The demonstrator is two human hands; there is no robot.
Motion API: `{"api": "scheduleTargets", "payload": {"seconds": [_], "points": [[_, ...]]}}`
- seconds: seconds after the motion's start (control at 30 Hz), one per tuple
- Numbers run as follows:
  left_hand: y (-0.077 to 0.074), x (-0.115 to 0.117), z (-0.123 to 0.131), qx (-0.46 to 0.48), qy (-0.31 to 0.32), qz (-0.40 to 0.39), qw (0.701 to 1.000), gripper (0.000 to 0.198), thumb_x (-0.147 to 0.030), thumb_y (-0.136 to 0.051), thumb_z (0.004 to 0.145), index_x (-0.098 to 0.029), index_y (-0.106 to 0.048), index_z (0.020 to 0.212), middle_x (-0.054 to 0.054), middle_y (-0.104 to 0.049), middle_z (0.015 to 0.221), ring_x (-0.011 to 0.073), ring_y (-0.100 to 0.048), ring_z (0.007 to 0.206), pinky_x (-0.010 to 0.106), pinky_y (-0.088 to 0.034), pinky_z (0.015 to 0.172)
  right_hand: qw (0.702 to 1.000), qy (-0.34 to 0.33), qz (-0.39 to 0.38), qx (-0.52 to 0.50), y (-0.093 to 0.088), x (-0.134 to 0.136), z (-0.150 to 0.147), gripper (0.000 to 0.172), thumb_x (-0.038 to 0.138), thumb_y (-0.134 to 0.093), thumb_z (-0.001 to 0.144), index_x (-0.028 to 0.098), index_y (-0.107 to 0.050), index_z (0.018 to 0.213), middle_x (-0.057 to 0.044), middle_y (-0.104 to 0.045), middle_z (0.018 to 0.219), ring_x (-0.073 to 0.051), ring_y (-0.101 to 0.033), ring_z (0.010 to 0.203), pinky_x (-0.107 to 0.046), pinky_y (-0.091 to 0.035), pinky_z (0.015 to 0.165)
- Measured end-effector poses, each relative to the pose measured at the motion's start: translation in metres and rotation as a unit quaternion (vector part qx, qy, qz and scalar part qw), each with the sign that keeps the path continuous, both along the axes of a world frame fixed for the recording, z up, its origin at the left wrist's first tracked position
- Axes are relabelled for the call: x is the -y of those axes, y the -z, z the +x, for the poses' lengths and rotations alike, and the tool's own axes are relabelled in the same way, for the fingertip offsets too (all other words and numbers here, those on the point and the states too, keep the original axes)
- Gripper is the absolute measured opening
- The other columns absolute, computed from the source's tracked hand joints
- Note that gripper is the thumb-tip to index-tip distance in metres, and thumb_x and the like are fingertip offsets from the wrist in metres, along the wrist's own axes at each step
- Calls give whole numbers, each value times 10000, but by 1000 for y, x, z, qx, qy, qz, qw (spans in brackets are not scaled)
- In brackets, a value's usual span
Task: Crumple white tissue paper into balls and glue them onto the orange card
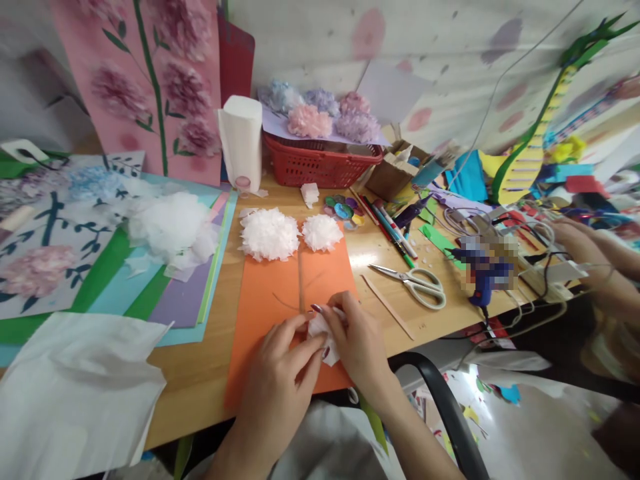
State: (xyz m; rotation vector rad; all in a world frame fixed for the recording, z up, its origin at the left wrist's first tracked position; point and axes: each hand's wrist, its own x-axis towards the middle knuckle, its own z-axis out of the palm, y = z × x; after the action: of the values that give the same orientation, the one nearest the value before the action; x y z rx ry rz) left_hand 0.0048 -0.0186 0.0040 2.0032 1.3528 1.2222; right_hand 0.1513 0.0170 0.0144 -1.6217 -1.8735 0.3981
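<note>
My left hand [290, 367] and my right hand [356, 340] meet over the near part of an orange sheet [255, 313]. Between their fingertips is a small piece of white tissue paper [331, 357], pinched from both sides; the fingers cover part of it. Pencil lines run across the sheet beyond my hands. At its far edge sit a large fluffy white paper flower [270, 235] and a smaller white paper flower [322, 232].
White-handled scissors [425, 287] and a thin paper strip [387, 307] lie to the right. Behind stand a red basket [320, 167] and a paper towel roll [242, 143]. White tissue [167, 223] is heaped at left. Another person's arm [595, 260] is at far right, near cables.
</note>
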Motion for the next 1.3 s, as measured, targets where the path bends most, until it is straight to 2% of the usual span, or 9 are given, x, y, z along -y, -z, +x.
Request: {"api": "scheduleTargets", "payload": {"seconds": [0.23, 0.57, 0.8, 0.9, 0.97, 1.03, 1.1, 1.2, 1.3], "points": [[-16, 2, 14, 257, -69, -204, 942, 106, -212, -706, 821, -271, -794, 813, 12, -771, 936, 152, -736, 811, 194, -595, 690, 988, 25, 92, -124, -10, -1, -8, 181, 319, -590, 931, 226, -540, 785, 34, -643, 622, -113, -568, 486, -207, -436, 483], [-23, 3, 26, 339, -132, -219, 905, 40, -217, -726, 772, -217, -765, 780, 37, -732, 901, 156, -681, 818, 205, -550, 683, 955, 28, -30, -293, -26, 3, -3, 182, 348, -733, 757, 200, -649, 696, 24, -643, 560, -119, -561, 468, -193, -440, 432], [-21, 11, 35, 425, -120, -245, 863, 193, -236, -687, 794, -220, -523, 893, 47, -684, 959, 163, -690, 763, 269, -583, 651, 941, 41, -99, -321, -16, 8, -13, 258, 430, -718, 769, 191, -652, 699, 24, -612, 510, -121, -527, 412, -193, -414, 374], [-27, 20, 5, 313, -108, -226, 916, 248, -241, -662, 819, -236, -559, 1045, 94, -643, 1200, 197, -694, 939, 317, -597, 772, 947, 36, -96, -304, -14, 9, -14, 294, 475, -734, 756, 188, -680, 720, 8, -636, 525, -135, -558, 422, -200, -434, 373], [-32, 27, -37, 194, -203, -157, 947, 197, -303, -620, 862, -251, -603, 1051, 94, -618, 1258, 208, -669, 988, 340, -574, 847, 950, 50, -91, -295, -14, 8, -10, 329, 512, -755, 737, 188, -696, 738, -4, -650, 535, -147, -574, 427, -209, -448, 371], [-33, 33, -89, 43, -428, -90, 898, 197, -342, -560, 888, -242, -600, 1053, 100, -649, 1100, 243, -642, 963, 422, -517, 943, 952, 58, -90, -286, -13, 6, -4, 363, 543, -776, 716, 189, -711, 760, -16, -659, 538, -156, -577, 420, -219, -453, 358], [-30, 36, -139, -99, -549, -131, 819, 297, -388, -569, 840, -179, -612, 1046, 186, -608, 1148, 376, -559, 1141, 569, -407, 1040, 955, 48, -85, -280, -14, 3, 0, 377, 559, -786, 705, 192, -716, 758, -23, -658, 533, -160, -568, 405, -227, -444, 340], [-22, 38, -183, -126, -563, -191, 794, 302, -449, -607, 754, -175, -620, 881, 200, -603, 1072, 454, -481, 1223, 618, -316, 1077, 959, 55, -56, -271, -16, 2, 1, 371, 564, -773, 725, 199, -713, 758, -24, -649, 527, -158, -541, 398, -239, -423, 336], [-26, 43, -187, -45, -520, -211, 827, 255, -465, -592, 749, -211, -575, 771, 69, -617, 850, 298, -612, 922, 441, -486, 885, 963, 87, -31, -253, -20, 4, 2, 387, 579, -771, 714, 200, -716, 775, -24, -659, 533, -163, -549, 415, -249, -434, 361]]}}
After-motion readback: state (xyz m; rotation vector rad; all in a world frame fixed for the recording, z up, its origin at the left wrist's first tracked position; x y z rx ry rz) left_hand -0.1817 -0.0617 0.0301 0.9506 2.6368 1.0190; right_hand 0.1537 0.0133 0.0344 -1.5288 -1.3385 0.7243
